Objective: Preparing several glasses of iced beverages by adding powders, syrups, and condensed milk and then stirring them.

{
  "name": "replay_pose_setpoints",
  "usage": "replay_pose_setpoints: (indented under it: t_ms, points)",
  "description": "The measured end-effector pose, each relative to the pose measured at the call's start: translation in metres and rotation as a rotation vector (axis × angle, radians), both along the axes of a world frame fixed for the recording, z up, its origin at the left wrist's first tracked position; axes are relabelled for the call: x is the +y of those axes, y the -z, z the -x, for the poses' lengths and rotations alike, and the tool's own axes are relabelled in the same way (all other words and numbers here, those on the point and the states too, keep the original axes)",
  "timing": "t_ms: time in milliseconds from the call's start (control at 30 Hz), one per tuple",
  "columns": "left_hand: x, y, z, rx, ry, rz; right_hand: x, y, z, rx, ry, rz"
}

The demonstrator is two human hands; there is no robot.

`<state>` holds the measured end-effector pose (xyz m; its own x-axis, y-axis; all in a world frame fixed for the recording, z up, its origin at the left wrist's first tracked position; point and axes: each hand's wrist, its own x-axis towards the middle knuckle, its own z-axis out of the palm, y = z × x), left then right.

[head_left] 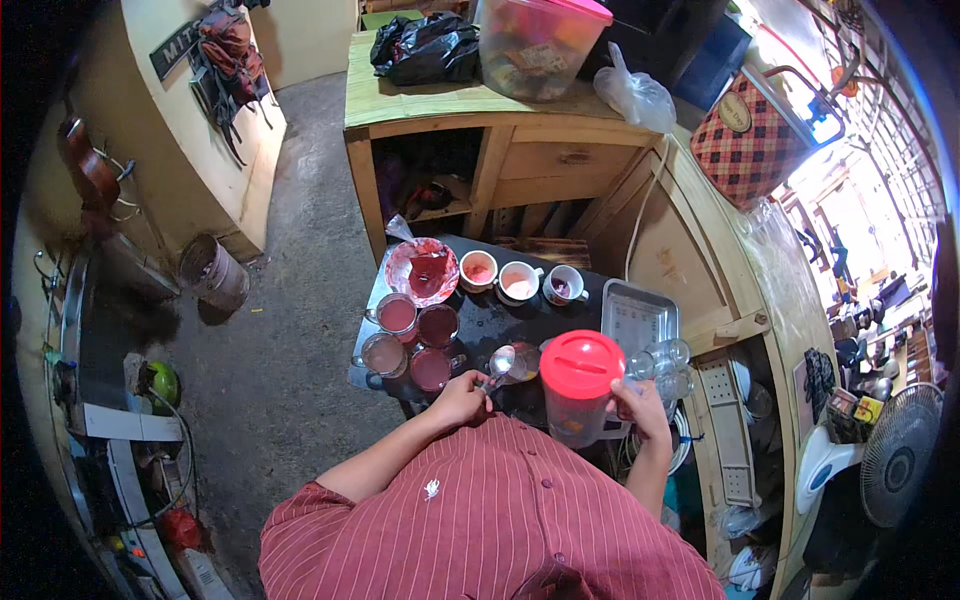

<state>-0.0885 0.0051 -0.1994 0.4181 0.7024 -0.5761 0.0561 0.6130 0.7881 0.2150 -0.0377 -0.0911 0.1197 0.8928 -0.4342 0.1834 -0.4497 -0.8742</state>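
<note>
My left hand [463, 399] grips the handle of a metal spoon [502, 361], its bowl over a small glass vessel [523, 366]. My right hand [643, 409] is shut at the side of a clear plastic pitcher [574, 412] with a red lid [583, 364]. To the left, several glass mugs [431, 369] hold reddish drinks. Behind them stands a red-stained bowl [421, 271] with red contents. Three cups, a stained one [478, 270], a white one [517, 283] and a patterned one [566, 285], line the table's far side. What the glass vessel contains is unclear.
On the dark table [487, 322] lies a metal tray [640, 304], with empty glasses [664, 367] beside the pitcher. A wooden cabinet [577, 150] bears a black plastic bag [426, 51] and a tub [536, 56]. A fan [900, 457] stands far right; a bucket [215, 277] is left.
</note>
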Motion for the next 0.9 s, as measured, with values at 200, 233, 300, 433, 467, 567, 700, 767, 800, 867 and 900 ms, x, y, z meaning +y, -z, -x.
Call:
replay_pose_setpoints:
  t_ms: [200,233,300,433,467,567,700,767,800,867,900]
  points:
    - [0.002,0.001,-0.004,0.035,0.008,-0.002,0.007,0.037,0.0,0.249,0.312,-0.177]
    - [0.002,0.001,-0.004,0.04,0.012,-0.005,0.01,0.044,0.002,0.259,0.383,-0.243]
    - [0.002,-0.001,-0.005,0.038,0.016,-0.008,0.014,0.074,0.002,0.234,0.367,-0.304]
    - [0.001,-0.011,-0.004,0.039,0.024,-0.044,0.02,0.098,0.007,0.211,0.423,-0.439]
    - [0.001,-0.005,-0.004,0.043,0.021,-0.099,0.023,0.104,0.004,0.279,0.457,-0.445]
    - [0.0,-0.011,-0.005,0.01,-0.009,-0.114,0.026,0.11,0.0,0.282,0.442,-0.451]
    - [0.004,-0.02,-0.006,-0.156,-0.081,-0.12,0.023,0.111,0.005,-0.154,0.541,-0.58]
    - [0.008,-0.025,-0.006,-0.178,-0.077,-0.188,0.018,0.102,0.018,-0.549,0.628,-0.697]
    - [0.01,-0.027,-0.007,-0.204,-0.077,-0.252,0.014,0.085,0.033,-0.633,0.773,-0.916]
    - [0.014,-0.03,-0.013,-0.22,-0.092,-0.306,0.004,0.054,0.054,-0.716,0.921,-1.135]
    - [0.015,-0.03,-0.017,-0.236,-0.104,-0.358,-0.002,0.041,0.062,-0.636,0.611,-1.121]
